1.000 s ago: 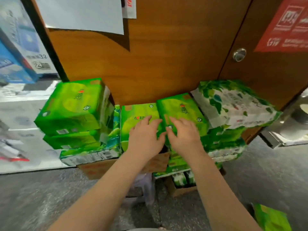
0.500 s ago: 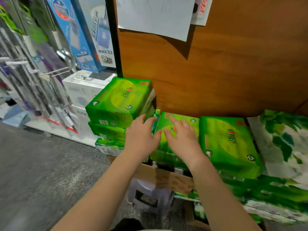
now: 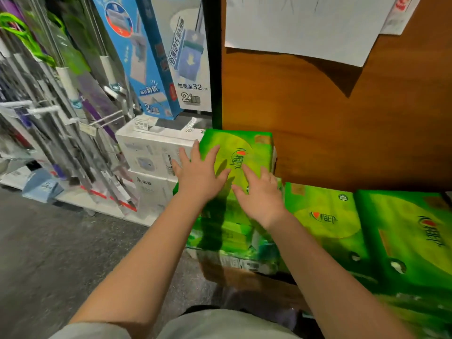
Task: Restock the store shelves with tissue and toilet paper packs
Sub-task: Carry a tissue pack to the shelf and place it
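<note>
Atop the left-hand stack, just past centre frame toward 12 o'clock, sits the top green tissue pack [image 3: 241, 152], lying flat against the wooden panel [image 3: 318, 133]. Left hand [image 3: 199, 172] lies flat on the pack's left edge, fingers straight and spread, some reaching past the edge; nothing grasped. Right hand [image 3: 260, 193] rests palm-down on the pack's near right corner, fingers extended, likewise released. Below the pack: more green packs in the stack [image 3: 227, 236], bottom layers partly in arm shadow. At 3 o'clock, two further green packs [image 3: 327, 216] lie side by side, lower than the top pack. At 9 o'clock, white cartons [image 3: 151, 152] stacked just beside the pack; blue mop boxes [image 3: 146, 57] stand upright on them. Hanging mop handles [image 3: 61, 106] at far 9 o'clock, blurred. White paper sheet [image 3: 293, 25] on the panel at 12 o'clock.
</note>
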